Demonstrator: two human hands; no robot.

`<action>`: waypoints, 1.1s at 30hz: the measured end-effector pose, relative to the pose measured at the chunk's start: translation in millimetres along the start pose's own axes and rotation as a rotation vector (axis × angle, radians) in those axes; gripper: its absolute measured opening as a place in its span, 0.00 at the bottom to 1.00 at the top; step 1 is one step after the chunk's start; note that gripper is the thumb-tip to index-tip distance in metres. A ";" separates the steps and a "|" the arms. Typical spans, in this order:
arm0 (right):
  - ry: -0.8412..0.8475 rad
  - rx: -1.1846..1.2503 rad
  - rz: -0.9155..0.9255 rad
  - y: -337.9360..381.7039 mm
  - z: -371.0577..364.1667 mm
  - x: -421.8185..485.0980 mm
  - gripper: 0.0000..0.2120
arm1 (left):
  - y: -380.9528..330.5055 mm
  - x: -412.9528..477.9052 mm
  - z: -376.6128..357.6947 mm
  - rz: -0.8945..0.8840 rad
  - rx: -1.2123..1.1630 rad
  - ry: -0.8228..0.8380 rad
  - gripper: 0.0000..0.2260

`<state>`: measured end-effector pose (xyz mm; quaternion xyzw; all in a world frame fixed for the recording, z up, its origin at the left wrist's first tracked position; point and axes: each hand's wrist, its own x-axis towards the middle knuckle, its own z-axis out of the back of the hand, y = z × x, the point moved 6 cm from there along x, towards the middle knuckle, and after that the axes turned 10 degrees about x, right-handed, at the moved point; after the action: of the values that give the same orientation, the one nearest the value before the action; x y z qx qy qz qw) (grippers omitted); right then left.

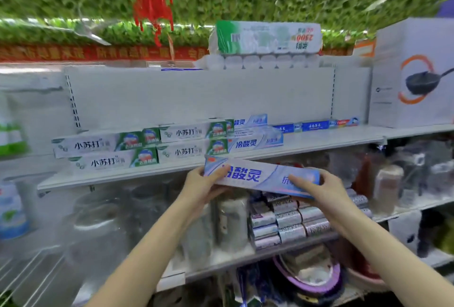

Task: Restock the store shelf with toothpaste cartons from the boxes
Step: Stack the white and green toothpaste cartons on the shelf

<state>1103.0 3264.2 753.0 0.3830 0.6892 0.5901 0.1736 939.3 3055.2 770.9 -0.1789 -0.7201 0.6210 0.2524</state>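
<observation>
Now: the white shelf (319, 140) runs across the view, its back panel bare. A pan box (412, 73) stands at its right end. Green-and-white cartons (105, 152) are stacked two high along the front edge toward the left end, with blue cartons (255, 143) touching them mid-shelf.

The toothpaste carton (262, 176) is not yet on the shelf. It hangs lengthwise just below the front edge, under the blue stack, its right end slightly dipped. The left hand (204, 183) grips its left end, thumb on the printed face. The right hand (321, 188) pinches the right end likewise.

Judgement: light, stiff paperboard, glossy and probably slick. The thin walls would dent if squeezed mid-span, so hold it by the ends.
</observation>
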 end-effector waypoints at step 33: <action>0.080 -0.260 0.323 41.1 1.5 443.8 0.36 | -99.2 341.1 -51.9 -0.182 1.442 -0.189 0.22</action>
<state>830.5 3590.9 885.8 0.4390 0.5431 0.7091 0.0971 699.4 3275.4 922.0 0.1464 -0.1633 0.9301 0.2947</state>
